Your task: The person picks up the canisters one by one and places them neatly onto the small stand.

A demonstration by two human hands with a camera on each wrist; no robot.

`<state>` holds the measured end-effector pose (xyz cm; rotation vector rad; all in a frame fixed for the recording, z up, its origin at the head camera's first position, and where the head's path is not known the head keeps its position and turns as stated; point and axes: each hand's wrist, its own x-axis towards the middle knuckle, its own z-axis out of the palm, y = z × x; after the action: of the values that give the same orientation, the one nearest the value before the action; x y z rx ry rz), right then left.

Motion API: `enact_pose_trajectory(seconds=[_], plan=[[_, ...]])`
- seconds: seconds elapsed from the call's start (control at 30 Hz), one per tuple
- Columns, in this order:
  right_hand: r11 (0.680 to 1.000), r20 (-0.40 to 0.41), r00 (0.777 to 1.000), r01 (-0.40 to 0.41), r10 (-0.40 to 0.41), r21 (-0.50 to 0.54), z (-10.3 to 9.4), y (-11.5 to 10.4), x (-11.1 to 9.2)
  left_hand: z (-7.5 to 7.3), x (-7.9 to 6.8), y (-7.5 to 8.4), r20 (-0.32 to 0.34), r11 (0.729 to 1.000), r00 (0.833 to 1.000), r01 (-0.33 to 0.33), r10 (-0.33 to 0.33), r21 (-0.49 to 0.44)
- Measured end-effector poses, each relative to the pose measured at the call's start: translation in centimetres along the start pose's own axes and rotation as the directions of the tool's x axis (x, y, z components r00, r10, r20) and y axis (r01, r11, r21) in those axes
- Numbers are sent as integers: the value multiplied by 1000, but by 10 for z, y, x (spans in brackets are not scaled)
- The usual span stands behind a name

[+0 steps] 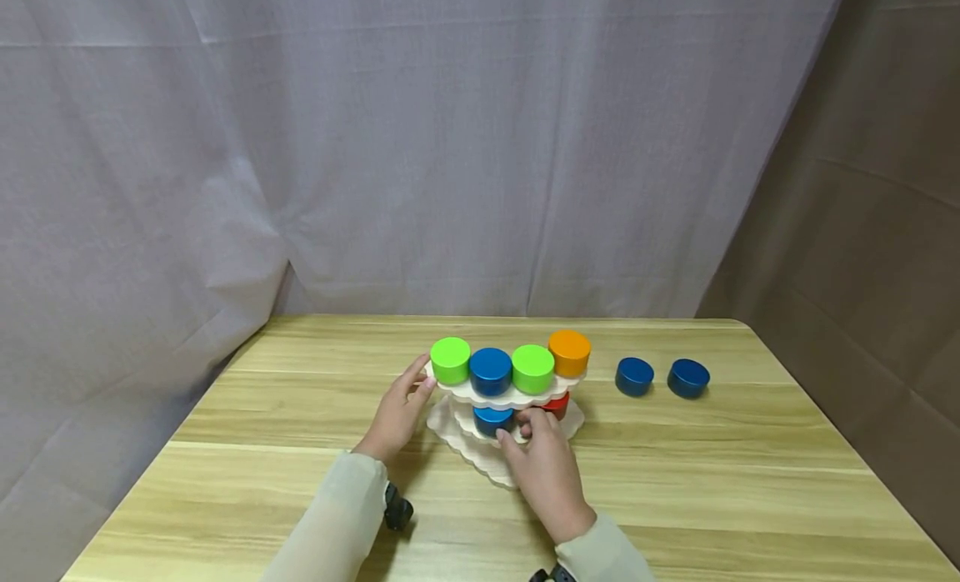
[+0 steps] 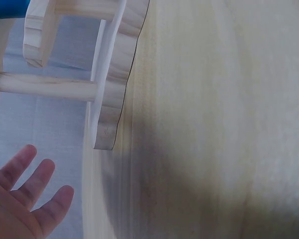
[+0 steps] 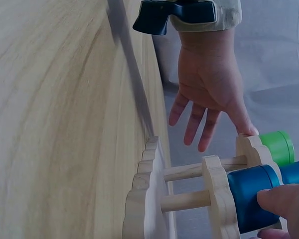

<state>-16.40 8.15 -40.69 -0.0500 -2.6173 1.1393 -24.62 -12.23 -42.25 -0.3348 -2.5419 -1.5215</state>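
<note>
A pale wooden tiered stand with scalloped shelves stands on the table. Its top shelf carries two green round blocks, a blue one and an orange one. On the middle shelf, my right hand pinches a blue round block between thumb and fingers. A red block sits to its right, partly hidden by the top shelf. My left hand touches the top shelf's left end, its other fingers fairly straight in the left wrist view.
Two more blue round blocks lie on the wood-grain table to the right of the stand. A grey cloth hangs behind the table, and a darker one at the right. Dark wrist straps are on both sleeves.
</note>
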Motion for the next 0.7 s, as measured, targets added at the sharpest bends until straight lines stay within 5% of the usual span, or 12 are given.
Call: enact_pose_trajectory(seconds=[0.33,0.7], plan=[[998,8,999,54,-54,-19,-16,5,-2,-1,-1,1,3,1000,1000,-1,1,10],[972,12,985,173,-173,-161,-49,21,0,-1,-1,2,7,1000,1000,-9,9,12]])
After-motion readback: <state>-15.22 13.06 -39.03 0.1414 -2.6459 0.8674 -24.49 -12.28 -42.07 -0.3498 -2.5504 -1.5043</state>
